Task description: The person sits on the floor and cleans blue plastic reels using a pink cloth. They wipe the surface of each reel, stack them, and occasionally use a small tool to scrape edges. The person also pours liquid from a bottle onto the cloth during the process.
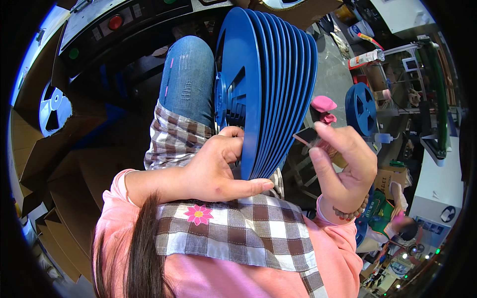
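A stack of blue plastic reels (275,93) stands on edge over my lap, its rims fanned slightly apart at the top and close together near my body. My left hand (223,165) grips the lower edge of the stack, fingers inside the nearest flange and thumb across the bottom rims. To the right of the reels is my right hand (344,164), raised, with thumb and forefinger pinching a small, thin, clear piece (307,138), partly blurred; what it is I cannot tell. That piece lies close to the reel rims.
More blue reels (360,108) stand at the right, beyond a pink cloth-like item (323,104). Cardboard boxes (74,171) fill the left side. A machine panel with a red button (115,22) is at the upper left. Another person (385,212) sits at the lower right.
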`<state>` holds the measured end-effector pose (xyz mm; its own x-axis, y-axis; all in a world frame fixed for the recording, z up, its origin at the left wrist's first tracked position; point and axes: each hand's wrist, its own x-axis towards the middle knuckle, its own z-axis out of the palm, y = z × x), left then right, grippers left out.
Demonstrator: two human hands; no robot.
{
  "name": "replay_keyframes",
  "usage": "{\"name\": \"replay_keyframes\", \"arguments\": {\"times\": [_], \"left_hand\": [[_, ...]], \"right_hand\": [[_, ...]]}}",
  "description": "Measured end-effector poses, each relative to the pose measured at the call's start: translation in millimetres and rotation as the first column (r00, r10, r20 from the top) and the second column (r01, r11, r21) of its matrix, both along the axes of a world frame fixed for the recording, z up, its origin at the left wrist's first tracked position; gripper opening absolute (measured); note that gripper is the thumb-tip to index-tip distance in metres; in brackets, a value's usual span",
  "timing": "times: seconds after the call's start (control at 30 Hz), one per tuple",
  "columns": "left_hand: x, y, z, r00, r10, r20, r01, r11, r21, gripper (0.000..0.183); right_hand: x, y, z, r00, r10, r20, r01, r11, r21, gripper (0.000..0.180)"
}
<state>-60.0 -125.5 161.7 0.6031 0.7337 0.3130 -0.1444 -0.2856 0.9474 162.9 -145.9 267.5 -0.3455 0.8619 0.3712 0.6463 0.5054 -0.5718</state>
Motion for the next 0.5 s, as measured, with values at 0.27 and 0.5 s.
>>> {"name": "replay_keyframes", "arguments": {"times": [0.27, 0.5], "left_hand": [[0.1, 1.2, 0.1, 1.000, -0.003, 0.030, 0.002, 1.000, 0.013, 0.028], [-0.4, 0.8, -1.2, 0.999, 0.014, 0.037, -0.015, 1.000, 0.026, 0.027]], "right_hand": [[2.3, -7.2, 3.5, 0.968, 0.225, 0.108, -0.224, 0.974, -0.017, 0.041], [1.2, 0.1, -1.5, 0.996, 0.085, 0.040, -0.088, 0.993, 0.084, 0.041]]}}
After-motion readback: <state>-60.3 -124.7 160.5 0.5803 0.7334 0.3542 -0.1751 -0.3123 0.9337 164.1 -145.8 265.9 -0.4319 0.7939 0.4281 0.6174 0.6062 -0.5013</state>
